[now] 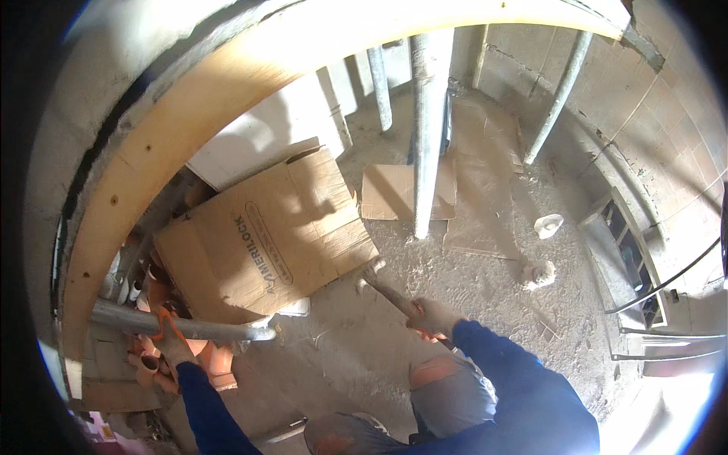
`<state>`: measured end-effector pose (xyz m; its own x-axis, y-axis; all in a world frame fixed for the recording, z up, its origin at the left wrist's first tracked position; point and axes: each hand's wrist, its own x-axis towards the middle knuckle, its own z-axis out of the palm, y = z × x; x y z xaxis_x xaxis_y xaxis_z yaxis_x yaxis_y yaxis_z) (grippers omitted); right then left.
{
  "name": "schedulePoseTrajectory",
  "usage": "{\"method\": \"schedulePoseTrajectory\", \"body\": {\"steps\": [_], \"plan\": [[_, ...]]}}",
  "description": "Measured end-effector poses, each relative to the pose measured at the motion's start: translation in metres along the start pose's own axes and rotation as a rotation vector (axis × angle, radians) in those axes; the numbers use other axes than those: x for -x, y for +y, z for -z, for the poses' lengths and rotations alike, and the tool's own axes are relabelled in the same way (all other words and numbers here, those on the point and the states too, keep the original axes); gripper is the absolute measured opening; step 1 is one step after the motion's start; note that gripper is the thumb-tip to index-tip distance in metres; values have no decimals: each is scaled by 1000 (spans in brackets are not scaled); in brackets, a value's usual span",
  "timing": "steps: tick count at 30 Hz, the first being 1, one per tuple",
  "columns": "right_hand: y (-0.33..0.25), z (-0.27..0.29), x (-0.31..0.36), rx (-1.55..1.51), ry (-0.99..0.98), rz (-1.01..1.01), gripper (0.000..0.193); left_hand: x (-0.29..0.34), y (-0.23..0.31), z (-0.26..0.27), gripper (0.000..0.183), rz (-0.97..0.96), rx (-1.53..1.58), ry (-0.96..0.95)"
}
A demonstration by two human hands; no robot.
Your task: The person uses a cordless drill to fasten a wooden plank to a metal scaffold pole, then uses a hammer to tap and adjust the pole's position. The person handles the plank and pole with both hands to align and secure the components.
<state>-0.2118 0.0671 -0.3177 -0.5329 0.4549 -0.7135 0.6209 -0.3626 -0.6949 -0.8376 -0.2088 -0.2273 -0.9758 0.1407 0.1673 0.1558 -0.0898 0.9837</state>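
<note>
Head view: the person's right hand (pixel 438 317) is closed around the handle of a hammer-like tool (pixel 390 294). The tool points up and to the left, its pale, crusted head just beside the lower right corner of a large cardboard box (pixel 265 231); whether head and box touch cannot be told. A patch of orange shows at the fingers of this hand.

The left hand (pixel 174 349) is at a grey metal pole (pixel 220 330) lying crosswise at lower left, with orange at its fingertips as well. Whether it grips the pole, an orange piece or neither cannot be told. Orange pipe pieces (pixel 220 365) lie in a pile beside and below this hand, with more beyond the pole.

The box rests tilted near the pile, printing on its upper face. Beyond it, a flat piece of cardboard (pixel 388 189) lies on the rough grey floor (pixel 485 334), and an upright metal post (pixel 430 136) stands in front of it. Two whitish lumps (pixel 539 274) sit on the floor to the right. A curved-looking wooden beam (pixel 163 144) spans the upper left. A framed grate (pixel 633 258) is at the right wall.
</note>
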Motion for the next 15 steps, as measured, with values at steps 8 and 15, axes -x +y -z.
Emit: {"method": "schedulePoseTrajectory", "body": {"steps": [8,15], "plan": [[134,48,119,-12,320,-183,54,246,60,-195,74,-7,-73,-397],[208,67,143,-77,475,-301,53,361,208,-512,86,-245,401,-1219]]}}
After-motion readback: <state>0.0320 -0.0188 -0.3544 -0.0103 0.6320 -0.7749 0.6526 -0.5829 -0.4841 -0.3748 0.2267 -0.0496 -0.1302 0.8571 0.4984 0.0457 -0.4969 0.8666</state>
